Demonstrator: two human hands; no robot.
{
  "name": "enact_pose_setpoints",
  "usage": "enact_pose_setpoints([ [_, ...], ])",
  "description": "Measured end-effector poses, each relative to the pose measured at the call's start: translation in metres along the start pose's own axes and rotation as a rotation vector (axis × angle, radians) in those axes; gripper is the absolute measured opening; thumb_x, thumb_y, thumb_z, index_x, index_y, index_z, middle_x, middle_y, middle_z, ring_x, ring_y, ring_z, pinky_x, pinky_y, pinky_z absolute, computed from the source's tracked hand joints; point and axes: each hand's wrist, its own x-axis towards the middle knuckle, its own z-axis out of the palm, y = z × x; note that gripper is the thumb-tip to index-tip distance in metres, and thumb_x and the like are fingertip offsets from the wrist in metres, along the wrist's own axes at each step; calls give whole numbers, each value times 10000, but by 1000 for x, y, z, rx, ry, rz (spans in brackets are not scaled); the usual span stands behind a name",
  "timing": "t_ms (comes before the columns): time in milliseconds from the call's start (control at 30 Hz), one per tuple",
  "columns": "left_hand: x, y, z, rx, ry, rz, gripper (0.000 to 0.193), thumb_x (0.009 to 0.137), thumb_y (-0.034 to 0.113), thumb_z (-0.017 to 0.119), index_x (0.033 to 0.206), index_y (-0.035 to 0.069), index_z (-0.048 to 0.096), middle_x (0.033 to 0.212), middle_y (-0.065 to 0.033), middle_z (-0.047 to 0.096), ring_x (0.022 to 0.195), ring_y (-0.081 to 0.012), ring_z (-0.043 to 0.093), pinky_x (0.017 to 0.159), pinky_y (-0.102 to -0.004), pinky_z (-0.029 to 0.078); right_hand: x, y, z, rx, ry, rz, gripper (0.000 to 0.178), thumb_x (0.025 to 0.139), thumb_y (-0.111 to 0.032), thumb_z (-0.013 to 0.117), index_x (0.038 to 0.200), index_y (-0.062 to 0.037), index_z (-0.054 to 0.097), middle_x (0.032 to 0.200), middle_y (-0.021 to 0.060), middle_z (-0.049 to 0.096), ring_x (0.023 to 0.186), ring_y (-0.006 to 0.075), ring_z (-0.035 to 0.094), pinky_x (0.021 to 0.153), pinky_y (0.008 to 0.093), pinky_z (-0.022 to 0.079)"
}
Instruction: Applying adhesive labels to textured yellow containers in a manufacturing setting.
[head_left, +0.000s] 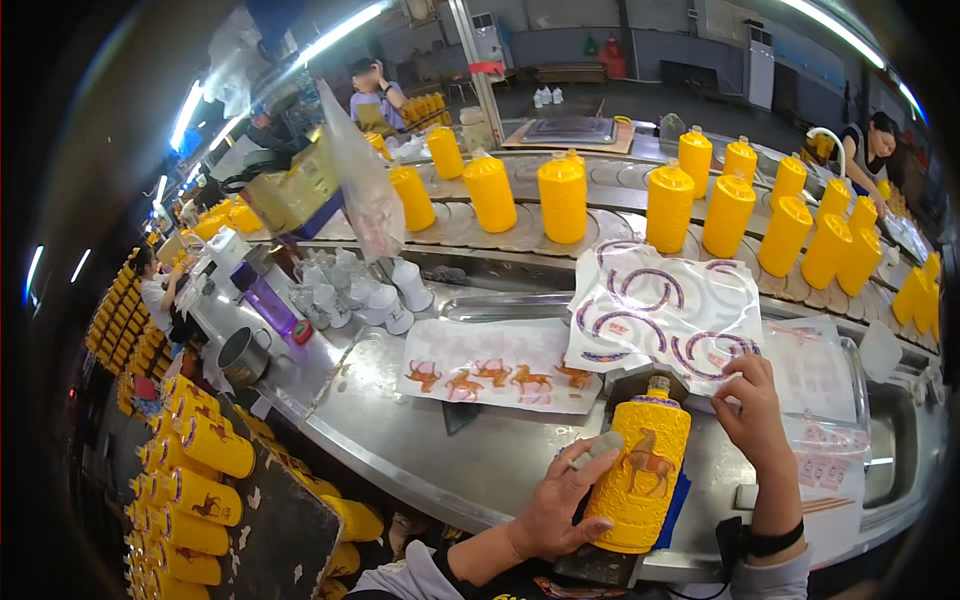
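Observation:
A yellow embossed bottle (655,440) with a brown horse decal leans toward me in a dark stand (628,388) at the table's near edge. My left hand (560,505) is closed around its left side, with a pale grey covering or pad at the fingertips. Over the lower right corner of a decal sheet (700,285) printed with curved blue and red bands, my right hand (750,405) curls in a pinch. Whatever lies between those fingertips is too small to make out. Left of that sheet rests another sheet (470,340) with a row of horse decals.
Yellow bottles (562,200) line a conveyor (600,222) behind the steel table (390,440). White cups (383,305), a metal pot (243,357) and a purple bottle (265,300) stand left. More yellow bottles (215,445) crowd the lower left. A sink (893,450) is right. Other people work farther off.

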Motion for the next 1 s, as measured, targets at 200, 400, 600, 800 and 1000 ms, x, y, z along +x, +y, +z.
enact_pose_setpoints([
  [200,20,11,-6,-6,11,-28,512,961,396,543,1304,19,497,1376,-241,474,1329,-436,351,1117,-490,248,-4,-41,-13,220,135,189,149,668,19,724,745,-22,603,1016,130,574,1037,318,527,902,393,421],
  [400,55,30,-6,-28,39,-37,293,970,331,548,1046,62,636,1344,-230,497,1332,-435,345,1124,-484,214,-6,-87,-18,154,187,91,176,658,32,723,778,-52,626,1078,119,561,1123,354,490,908,426,423],
  [600,62,37,-3,-109,-4,-126,309,987,339,516,1055,70,652,1296,-214,526,1340,-406,330,1129,-474,200,-13,-106,-2,167,228,44,190,663,13,747,794,-66,633,1104,117,566,1121,369,492,899,451,438],
  [800,55,35,3,-148,57,-161,320,990,344,509,1087,78,658,1293,-217,530,1335,-390,342,1124,-465,209,-20,-109,2,108,239,-9,185,679,-24,771,813,-69,651,1121,121,565,1127,379,492,915,456,441],
  [1000,51,35,5,-160,58,-185,315,984,339,523,1095,77,658,1304,-220,525,1328,-390,348,1120,-454,218,-22,-113,2,99,246,-11,192,692,-23,766,852,-78,678,1129,123,565,1126,380,494,922,457,442],
])
